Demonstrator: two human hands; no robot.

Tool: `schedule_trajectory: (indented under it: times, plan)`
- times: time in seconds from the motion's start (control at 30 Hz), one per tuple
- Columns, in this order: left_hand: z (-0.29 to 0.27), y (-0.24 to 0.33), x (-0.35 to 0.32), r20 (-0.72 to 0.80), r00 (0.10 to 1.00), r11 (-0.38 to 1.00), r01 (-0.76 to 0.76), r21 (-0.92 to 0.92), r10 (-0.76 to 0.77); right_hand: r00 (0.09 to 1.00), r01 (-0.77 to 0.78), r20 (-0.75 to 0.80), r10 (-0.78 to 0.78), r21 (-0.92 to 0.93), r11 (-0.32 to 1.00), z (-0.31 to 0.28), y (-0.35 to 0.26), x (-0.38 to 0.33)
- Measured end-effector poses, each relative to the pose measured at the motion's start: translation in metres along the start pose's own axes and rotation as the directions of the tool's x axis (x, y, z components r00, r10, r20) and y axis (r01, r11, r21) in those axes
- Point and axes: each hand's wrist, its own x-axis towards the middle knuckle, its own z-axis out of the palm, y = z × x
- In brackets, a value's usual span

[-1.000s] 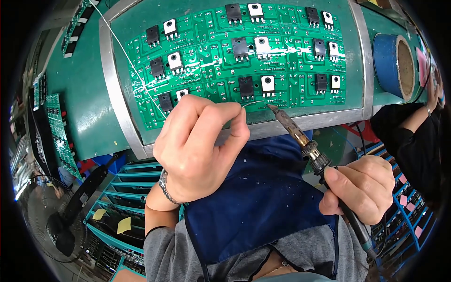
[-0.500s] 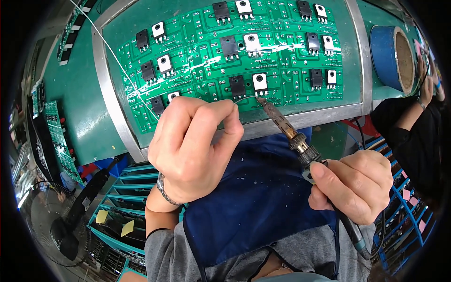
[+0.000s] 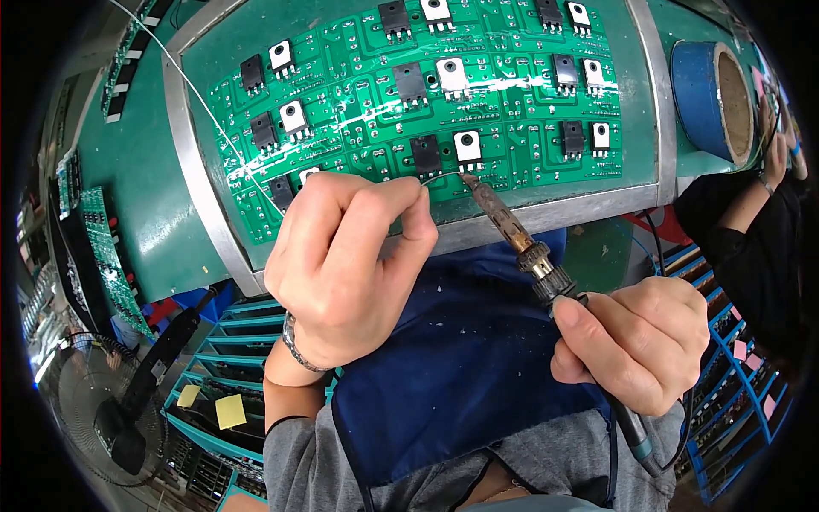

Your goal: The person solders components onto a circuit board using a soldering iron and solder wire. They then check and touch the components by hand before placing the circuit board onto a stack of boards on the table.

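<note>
1. At far left, a fan [image 3: 119, 435] with a wire cage stands beside a teal rack [image 3: 209, 442] bearing yellow sticky notes [image 3: 230, 411].
2. The left hand [image 3: 345, 256], a bracelet at its wrist, pinches a thin solder wire [image 3: 442, 177] between thumb and index finger; the grip is narrow, the other fingers curled.
3. Beyond it, a green circuit-board panel [image 3: 367, 128] lies on the metal-edged bench, set with rows of black and white-faced transistors.
4. The wire arches from the fingertips to the legs of the white-faced transistor [image 3: 467, 147] in the nearest row, at the middle.
5. There the soldering iron [image 3: 512, 229] points its dark tip, at or very near the wire's end.
6. The right hand [image 3: 636, 346] closes around the iron's handle, thumb along the top.
7. At right sits a blue roll [image 3: 704, 102] with a pale core, near a co-worker's black sleeve [image 3: 725, 205].
</note>
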Motion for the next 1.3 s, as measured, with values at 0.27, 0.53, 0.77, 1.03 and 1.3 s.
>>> schedule_trajectory:
  times: [0.27, 0.53, 0.77, 1.03, 1.3]
  plan:
    - [-0.0025, -0.0007, 0.0009, 0.012, 1.000, 1.000, -0.013, 0.014, 0.012, 1.000, -0.002, -0.019, 0.002, 0.000, 1.000, 0.0016, -0.0002, -0.0009]
    - [0.0007, 0.0000, 0.0013, 0.022, 1.000, 1.000, -0.010, -0.004, 0.011, 1.000, -0.005, -0.012, 0.005, 0.002, 1.000, 0.0014, 0.0000, -0.0008]
    - [0.0003, 0.0001, 0.0025, 0.038, 0.999, 1.000, -0.010, -0.025, 0.011, 0.999, 0.028, 0.020, -0.029, 0.017, 0.999, -0.0014, 0.0014, -0.0013]
    - [-0.0069, 0.0026, 0.0023, 0.024, 1.000, 0.999, 0.005, 0.037, -0.006, 0.999, 0.022, -0.027, -0.021, 0.037, 0.999, 0.0016, 0.0042, -0.0043]
    - [-0.0030, 0.0061, 0.0018, 0.027, 0.999, 1.000, -0.016, -0.010, 0.016, 0.996, -0.037, -0.078, 0.039, 0.027, 0.999, -0.0069, 0.0027, -0.0101]
